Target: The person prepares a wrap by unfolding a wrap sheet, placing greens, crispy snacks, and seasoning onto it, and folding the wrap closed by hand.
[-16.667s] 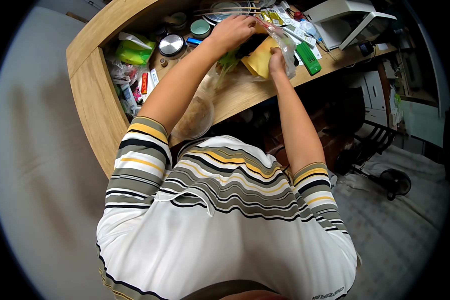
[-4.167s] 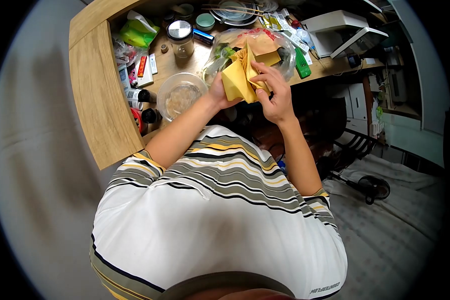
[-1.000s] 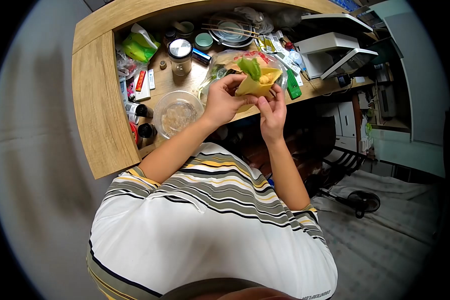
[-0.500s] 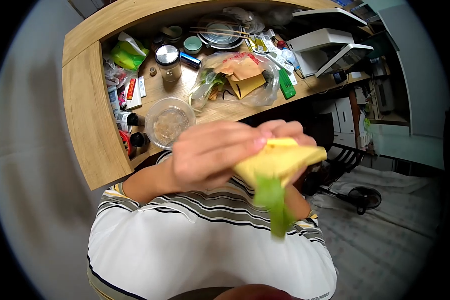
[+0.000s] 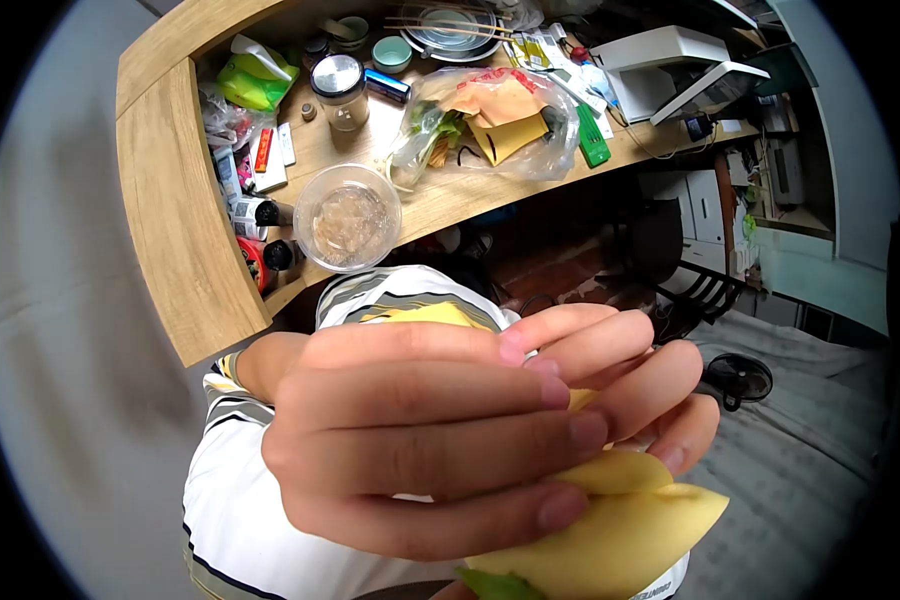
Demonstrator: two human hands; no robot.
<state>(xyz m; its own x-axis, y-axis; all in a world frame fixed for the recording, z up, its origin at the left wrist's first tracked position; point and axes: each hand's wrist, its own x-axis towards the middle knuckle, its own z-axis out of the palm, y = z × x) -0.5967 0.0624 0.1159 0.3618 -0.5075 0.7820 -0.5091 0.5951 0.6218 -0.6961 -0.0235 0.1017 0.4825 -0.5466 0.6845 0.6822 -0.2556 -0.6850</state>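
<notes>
Close to the camera, my left hand [image 5: 420,430] and my right hand [image 5: 625,365] are closed round a folded yellow wrap [image 5: 610,535]. It looks like a thin, soft sheet of food rolled over, and a green leaf [image 5: 500,585] pokes out of its lower end. My left fingers lie across its top and side, while the right fingers curl over from the far side. Most of the wrap's middle is hidden under the fingers. Another bit of yellow [image 5: 430,315] shows just above my left hand. A clear plastic tub [image 5: 348,218] with brownish contents sits beyond the hands.
On the wooden desk [image 5: 185,230] lie a plastic bag [image 5: 560,140] with yellow sheets and greens, a lidded glass jar [image 5: 342,95], a blue can [image 5: 386,86], a green bowl [image 5: 391,54] and stacked plates with chopsticks. A fan [image 5: 740,380] stands lower right.
Both hands have brought the wrap nearer to the camera and lower in view. The green leaf, earlier hanging in full, now shows only at the bottom edge.
</notes>
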